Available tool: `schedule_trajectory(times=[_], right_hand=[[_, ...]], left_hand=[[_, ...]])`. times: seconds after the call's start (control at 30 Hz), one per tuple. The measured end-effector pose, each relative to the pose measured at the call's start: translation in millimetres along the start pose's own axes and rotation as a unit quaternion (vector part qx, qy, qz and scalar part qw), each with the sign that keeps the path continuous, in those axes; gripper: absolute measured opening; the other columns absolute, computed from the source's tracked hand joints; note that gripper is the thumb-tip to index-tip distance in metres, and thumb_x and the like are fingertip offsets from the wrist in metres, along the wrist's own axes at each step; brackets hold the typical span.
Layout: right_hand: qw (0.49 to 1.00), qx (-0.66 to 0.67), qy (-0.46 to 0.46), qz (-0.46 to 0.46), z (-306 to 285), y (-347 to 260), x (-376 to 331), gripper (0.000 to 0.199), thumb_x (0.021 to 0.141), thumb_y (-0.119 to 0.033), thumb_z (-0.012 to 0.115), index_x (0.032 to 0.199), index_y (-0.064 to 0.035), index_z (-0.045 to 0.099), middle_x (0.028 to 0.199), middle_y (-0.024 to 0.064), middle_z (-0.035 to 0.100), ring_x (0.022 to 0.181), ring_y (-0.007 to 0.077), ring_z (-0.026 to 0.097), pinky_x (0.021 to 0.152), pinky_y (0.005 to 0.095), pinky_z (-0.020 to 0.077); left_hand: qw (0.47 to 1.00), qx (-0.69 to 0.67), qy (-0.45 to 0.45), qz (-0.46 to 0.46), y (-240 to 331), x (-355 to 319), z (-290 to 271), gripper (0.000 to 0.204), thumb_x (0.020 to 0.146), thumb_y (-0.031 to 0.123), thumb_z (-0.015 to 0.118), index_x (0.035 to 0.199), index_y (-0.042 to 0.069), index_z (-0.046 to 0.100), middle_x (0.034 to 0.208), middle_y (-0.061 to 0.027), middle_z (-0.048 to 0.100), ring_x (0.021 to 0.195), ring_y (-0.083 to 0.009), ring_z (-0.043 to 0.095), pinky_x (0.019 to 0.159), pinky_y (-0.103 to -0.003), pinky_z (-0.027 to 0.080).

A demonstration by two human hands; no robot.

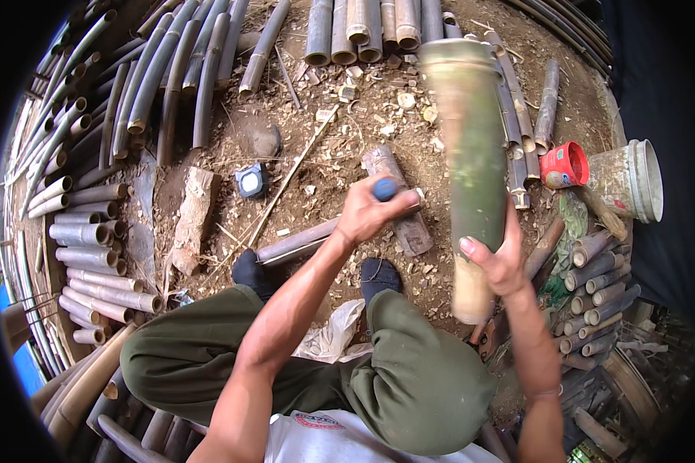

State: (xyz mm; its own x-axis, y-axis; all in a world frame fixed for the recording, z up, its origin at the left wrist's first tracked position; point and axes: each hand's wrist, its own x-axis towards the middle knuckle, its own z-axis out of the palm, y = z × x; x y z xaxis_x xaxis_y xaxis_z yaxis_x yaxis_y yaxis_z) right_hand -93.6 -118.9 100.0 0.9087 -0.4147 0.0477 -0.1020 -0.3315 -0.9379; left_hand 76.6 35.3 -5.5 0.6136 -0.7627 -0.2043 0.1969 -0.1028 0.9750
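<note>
My right hand grips a thick green bamboo section near its lower, paler end. The bamboo stands nearly upright in the picture and is smeared by motion. In my left hand is a handle with a rounded blue end; the rest of that tool is hidden by the fist. Below this hand, a short weathered wooden block lies on the ground, apart from the bamboo. A length of split bamboo passes behind my left forearm, close to my left foot.
Cut bamboo tubes are stacked at the left, back and right. A blue tape measure and a rough wood piece lie left. A red container and dirty white bucket stand right. A white plastic bag lies between my legs.
</note>
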Motion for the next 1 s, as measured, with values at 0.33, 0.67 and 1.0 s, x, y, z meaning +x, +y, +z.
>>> schedule_trajectory(times=[0.33,0.67,1.0], right_hand=[[0.982,0.037,-0.078,0.168,109.9,105.2,-83.0,0.104,0.070,-0.031,0.082,0.151,0.0022,0.026,0.141,0.0245,0.049,0.126,0.0344,0.054,0.104,0.0402,0.0448],[0.969,0.067,0.192,0.138,24.1,113.0,-71.5,0.077,0.080,-0.031,0.070,0.142,0.0018,0.036,0.112,0.0143,0.057,0.091,0.0234,0.061,0.080,0.0362,0.0536],[0.957,-0.131,-0.182,0.185,75.7,106.4,-124.6,0.106,0.068,-0.028,0.085,0.153,-0.0037,0.027,0.146,0.0227,0.046,0.130,0.0368,0.052,0.109,0.0396,0.0427]], left_hand=[[0.942,-0.140,0.276,0.131,-30.8,-48.3,-29.9,0.025,0.088,0.013,0.067,0.069,0.005,0.053,0.061,-0.0013,0.050,0.055,-0.0100,0.045,0.053,-0.027,0.038],[0.933,-0.201,0.239,0.178,-30.0,-26.3,-2.4,0.023,0.086,0.013,0.066,0.069,0.002,0.054,0.066,-0.0069,0.054,0.060,-0.0134,0.049,0.058,-0.029,0.042],[0.926,-0.070,0.329,0.169,-59.7,-61.5,-64.6,0.023,0.089,0.016,0.066,0.071,0.004,0.059,0.061,0.0000,0.055,0.057,-0.0081,0.050,0.053,-0.025,0.041]])
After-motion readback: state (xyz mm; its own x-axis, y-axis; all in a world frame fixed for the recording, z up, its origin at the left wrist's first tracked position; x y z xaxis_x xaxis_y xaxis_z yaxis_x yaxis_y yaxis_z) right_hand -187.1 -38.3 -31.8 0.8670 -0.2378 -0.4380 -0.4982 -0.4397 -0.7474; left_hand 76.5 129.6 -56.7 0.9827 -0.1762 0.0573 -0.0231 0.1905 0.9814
